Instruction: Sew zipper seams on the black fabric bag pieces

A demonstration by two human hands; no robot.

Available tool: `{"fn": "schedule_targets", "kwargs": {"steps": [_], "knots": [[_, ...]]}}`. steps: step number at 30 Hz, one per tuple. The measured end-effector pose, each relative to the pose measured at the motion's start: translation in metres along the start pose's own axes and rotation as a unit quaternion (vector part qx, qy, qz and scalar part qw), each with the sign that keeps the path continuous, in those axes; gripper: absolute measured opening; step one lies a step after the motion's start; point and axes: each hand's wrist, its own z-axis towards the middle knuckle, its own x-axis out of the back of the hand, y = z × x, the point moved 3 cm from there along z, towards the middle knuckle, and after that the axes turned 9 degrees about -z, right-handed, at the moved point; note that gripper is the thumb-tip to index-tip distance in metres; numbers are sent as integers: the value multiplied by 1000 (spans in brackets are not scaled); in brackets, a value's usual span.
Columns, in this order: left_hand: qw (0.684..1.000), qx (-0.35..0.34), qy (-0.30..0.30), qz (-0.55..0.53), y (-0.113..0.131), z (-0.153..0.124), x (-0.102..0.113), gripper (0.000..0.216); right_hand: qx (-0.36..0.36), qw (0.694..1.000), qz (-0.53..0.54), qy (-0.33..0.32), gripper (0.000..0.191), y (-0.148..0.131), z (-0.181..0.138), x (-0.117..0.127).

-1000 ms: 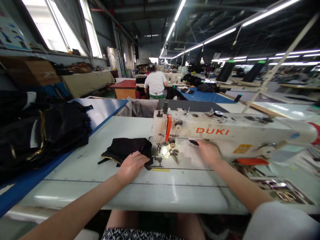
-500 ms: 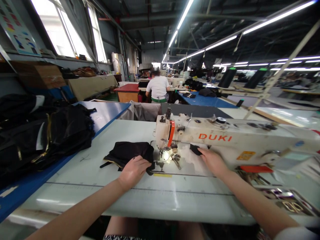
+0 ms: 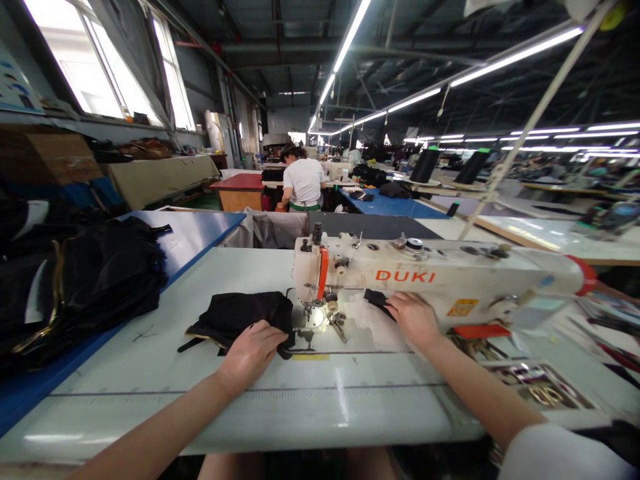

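Observation:
A black fabric piece (image 3: 240, 312) with a gold zipper edge lies left of the needle of the white sewing machine (image 3: 400, 277). My left hand (image 3: 254, 350) rests at its near right corner, the fingers closed on its edge. Under the machine's arm, right of the needle, my right hand (image 3: 411, 317) pinches a small black fabric strip (image 3: 376, 299) between thumb and fingers. The strip lies over the pale machine bed. A lit spot shows at the needle area (image 3: 316, 317), with no fabric under it.
A heap of black zippered pieces (image 3: 95, 280) covers the blue-edged table on the left. A tray of metal hardware (image 3: 543, 390) is set into the table at the right. Ahead sits a person in a white shirt (image 3: 304, 181); thread cones (image 3: 425, 165) stand beyond the machine.
The view has turned slightly right, so everything sits further left. More of the black strip shows beside my right hand. My left hand stays at the fabric piece's corner.

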Motion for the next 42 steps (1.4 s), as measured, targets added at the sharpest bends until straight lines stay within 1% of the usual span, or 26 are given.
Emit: {"fn": "schedule_targets", "kwargs": {"steps": [4, 6, 9, 11, 13, 16, 19, 23, 25, 26, 27, 28, 29, 31, 32, 33, 34, 35, 37, 39, 42], "knots": [[1000, -3, 5, 5, 1, 0, 1, 25, -20, 1000, 17, -12, 22, -3, 2, -3], [1000, -3, 5, 5, 2, 1, 2, 25, -27, 998, 46, -22, 25, -2, 1, -6], [1000, -2, 2, 0, 2, 1, 3, 24, -45, 993, 110, -21, 23, 2, -4, -7], [1000, -2, 2, -1, 2, 2, 3, 24, -72, 985, 158, -9, 22, 6, -6, -6], [1000, -1, 7, 1, 2, 1, 3, 24, -118, 972, 205, 7, 23, 11, -6, -5], [1000, 1, 12, -3, 2, 1, 2, 23, -205, 935, 288, 31, 33, 17, -6, -5], [1000, 4, 11, -13, 1, 0, 2, 22, -271, 881, 386, 45, 43, 15, -8, -5], [1000, 4, 13, -12, 1, -1, 1, 22, -298, 814, 498, 37, 48, -7, -19, 4], [1000, 6, 13, -10, 1, -1, 1, 23, -297, 794, 530, 22, 45, -26, -28, 10], [1000, 9, 14, -11, 1, -1, 1, 22, -293, 796, 530, 16, 43, -36, -32, 14], [1000, 12, 15, -12, 1, -1, 1, 22, -281, 811, 514, 14, 40, -47, -35, 18], [1000, 14, 17, -13, 1, -1, 1, 21, -256, 836, 485, 16, 35, -59, -37, 22], [1000, 16, 18, -13, 1, -1, 2, 21, -215, 867, 448, 25, 30, -73, -38, 27], [1000, 18, 20, -10, 2, -1, 3, 20, -84, 927, 361, 53, 21, -103, -36, 37], [1000, 18, 19, -8, 2, -1, 4, 20, -12, 948, 311, 67, 20, -119, -35, 41], [1000, 20, 21, -5, 2, -1, 4, 20, 51, 962, 259, 77, 23, -135, -33, 44], [999, 23, 25, -2, 2, -1, 5, 21, 96, 971, 205, 81, 27, -150, -31, 45], [999, 26, 32, 1, 2, -1, 6, 21, 120, 977, 155, 79, 30, -163, -28, 44], [998, 34, 49, 9, 2, -2, 8, 21, 134, 985, 86, 60, 30, -186, -23, 41], [997, 38, 65, 17, 1, -3, 8, 22, 134, 988, 61, 33, 28, -204, -20, 37], [996, 37, 74, 24, 1, -4, 9, 21, 131, 988, 84, -5, 24, -219, -20, 34]]}}
